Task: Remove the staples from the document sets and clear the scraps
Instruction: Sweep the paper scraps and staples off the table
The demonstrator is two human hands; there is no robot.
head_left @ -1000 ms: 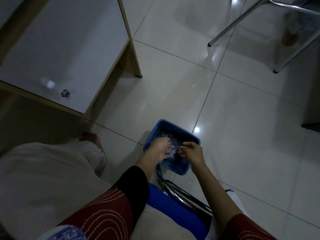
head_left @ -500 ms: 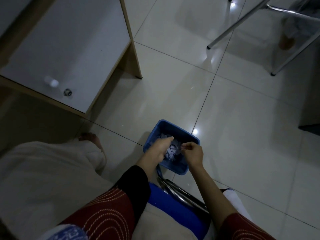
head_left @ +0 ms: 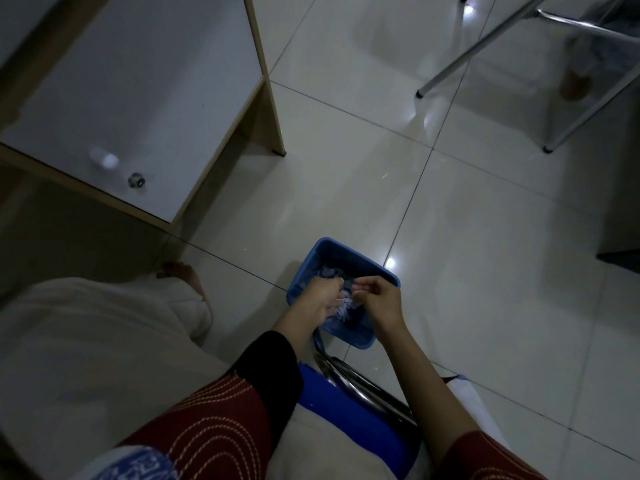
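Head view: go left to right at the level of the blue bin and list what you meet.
Bare foot, left hand, paper scraps, right hand, floor tile. The blue bin overlaps both hands, so it is left out.

Dim room: glossy white tiled floor (head_left: 485,237), wood-edged desk (head_left: 138,98), metal chair legs (head_left: 478,46)

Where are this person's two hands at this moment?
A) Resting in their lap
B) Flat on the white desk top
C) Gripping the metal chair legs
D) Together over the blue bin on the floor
D: the left hand and right hand meet above the blue bin, which stands on the tiled floor with pale paper scraps inside.
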